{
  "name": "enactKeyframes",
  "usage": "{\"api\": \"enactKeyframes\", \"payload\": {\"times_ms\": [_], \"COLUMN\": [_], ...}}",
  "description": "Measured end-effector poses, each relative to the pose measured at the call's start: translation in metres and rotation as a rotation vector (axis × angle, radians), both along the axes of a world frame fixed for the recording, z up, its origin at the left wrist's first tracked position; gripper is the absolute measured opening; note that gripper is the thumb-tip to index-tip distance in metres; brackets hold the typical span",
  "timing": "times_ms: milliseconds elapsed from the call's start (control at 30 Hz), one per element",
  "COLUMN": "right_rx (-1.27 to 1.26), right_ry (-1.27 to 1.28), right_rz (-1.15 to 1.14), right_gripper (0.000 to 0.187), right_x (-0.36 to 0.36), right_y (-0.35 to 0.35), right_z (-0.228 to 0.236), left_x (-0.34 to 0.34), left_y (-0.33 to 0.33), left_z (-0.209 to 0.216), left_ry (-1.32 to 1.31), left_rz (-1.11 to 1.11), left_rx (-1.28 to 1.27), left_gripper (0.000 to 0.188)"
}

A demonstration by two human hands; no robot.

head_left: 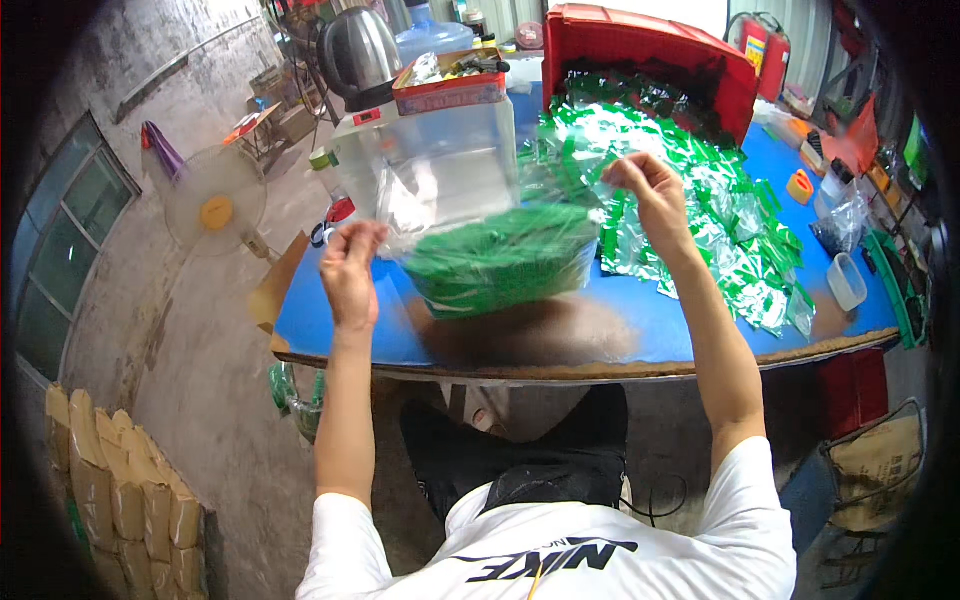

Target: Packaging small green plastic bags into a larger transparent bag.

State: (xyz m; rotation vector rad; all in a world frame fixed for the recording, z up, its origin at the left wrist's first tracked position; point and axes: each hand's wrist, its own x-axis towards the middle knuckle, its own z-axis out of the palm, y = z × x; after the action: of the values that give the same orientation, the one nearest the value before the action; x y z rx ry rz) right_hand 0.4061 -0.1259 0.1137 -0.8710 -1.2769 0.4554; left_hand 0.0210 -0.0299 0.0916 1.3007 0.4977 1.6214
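A clear plastic bag point(500, 285) full of green packets is in front of me, over the near part of the blue table point(640, 345), smeared by motion. On its left side my left hand point(352, 262) is closed, thumb and fingers pinched at what looks like the bag's thin clear edge. My right hand point(650, 195), raised higher on the right, pinches the other upper corner. The film between fingers and bag is hard to make out. To the right spreads a large heap of loose green and clear packets point(690, 215), spilling from a tipped red crate point(655, 45).
Behind the bag stands a translucent plastic box point(460, 150) with a small red tray point(450, 92) and a steel kettle point(360, 55) on top. A fan point(215, 205) is at left. A small clear tub point(847, 282) and orange tape point(800, 187) lie at right. Brown sacks point(125, 490) stand lower left.
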Motion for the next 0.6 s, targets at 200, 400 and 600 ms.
{"api": "enactKeyframes", "payload": {"times_ms": [200, 400, 600], "right_rx": [-0.113, -0.092, -0.14], "right_ry": [-0.211, -0.143, 0.107], "right_rz": [-0.085, -0.072, -0.42], "right_gripper": [0.02, 0.019, 0.027], "right_x": [-0.007, -0.028, -0.063], "right_y": [0.008, 0.011, 0.074], "right_z": [-0.006, -0.026, -0.024], "left_x": [-0.005, 0.008, 0.05], "left_y": [0.016, 0.01, 0.028], "left_z": [-0.001, -0.033, -0.003], "left_ry": [0.042, 0.101, 0.327], "left_rz": [-0.069, 0.061, 0.454], "left_rx": [-0.053, -0.058, -0.023], "left_gripper": [0.01, 0.012, 0.02]}}
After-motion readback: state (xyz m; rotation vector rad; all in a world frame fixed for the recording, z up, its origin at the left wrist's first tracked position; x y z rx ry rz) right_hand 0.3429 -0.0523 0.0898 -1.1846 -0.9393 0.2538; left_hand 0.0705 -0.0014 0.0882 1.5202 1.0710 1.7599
